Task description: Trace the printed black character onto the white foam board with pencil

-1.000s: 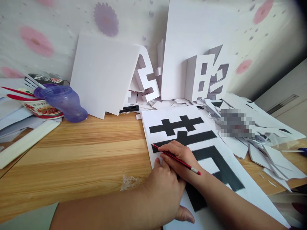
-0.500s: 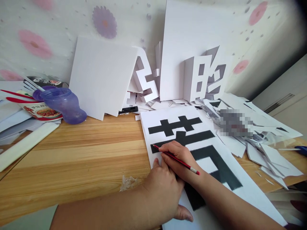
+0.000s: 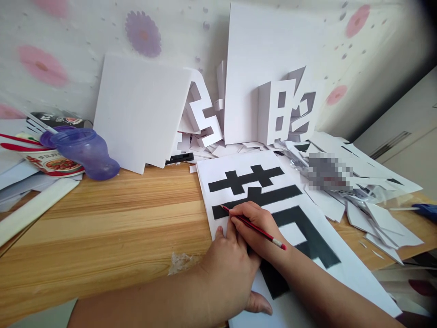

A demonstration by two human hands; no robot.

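Observation:
A white sheet (image 3: 344, 291) with a large black printed character (image 3: 309, 232) lies at an angle on the wooden table. My right hand (image 3: 257, 225) grips a red-and-black pencil (image 3: 254, 226), its point on the left end of the character's second horizontal bar. The pencil's eraser end leans back over my right wrist. Pressed on the sheet just below is my left hand (image 3: 232, 262), fingers spread and thumb stretched out to the lower right. Its forward fingers are partly hidden under my right hand.
White cut-out characters (image 3: 278, 111) and tall white boards (image 3: 141, 109) stand against the flowered wall. Paper scraps (image 3: 385, 223) are piled at right. At left sit a purple container (image 3: 90, 152), a food cup (image 3: 58, 161) and a long white strip (image 3: 37, 207). A black cutter (image 3: 179, 158) lies behind the sheet.
The pencil point has slid slightly right along the black bar. My left hand stays on the sheet. The whole view has shifted a little.

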